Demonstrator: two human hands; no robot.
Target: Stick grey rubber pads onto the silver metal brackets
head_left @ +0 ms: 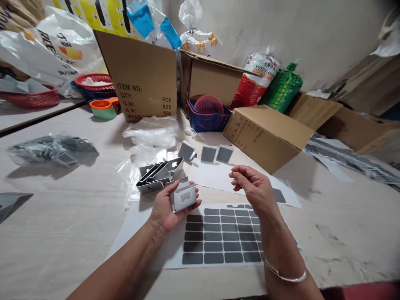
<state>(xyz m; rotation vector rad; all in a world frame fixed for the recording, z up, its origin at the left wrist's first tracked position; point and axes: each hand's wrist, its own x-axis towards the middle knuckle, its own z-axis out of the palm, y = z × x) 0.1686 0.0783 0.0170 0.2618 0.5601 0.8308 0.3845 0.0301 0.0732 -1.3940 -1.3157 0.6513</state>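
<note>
My left hand (167,210) holds a small grey metal bracket (185,199) with a cut-out shape on its face. My right hand (251,185) is raised over the paper at the right, thumb and fingertips pressed together; whatever may be between them is too small to make out. Below both hands lies a white sheet (150,246) with rows of dark grey rectangular stickers (213,228). Several folded metal brackets (156,177) stand just behind my left hand. Farther back, three brackets with dark square pads (208,154) stand in a row beside another white sheet (203,173).
Clear plastic bags (153,133) lie behind the brackets. Cardboard boxes (146,75) and a blue basket (208,121) stand at the back, another box (268,133) at the right. A wrapped bundle (53,151) lies at the left, near an orange-and-green cup (103,109).
</note>
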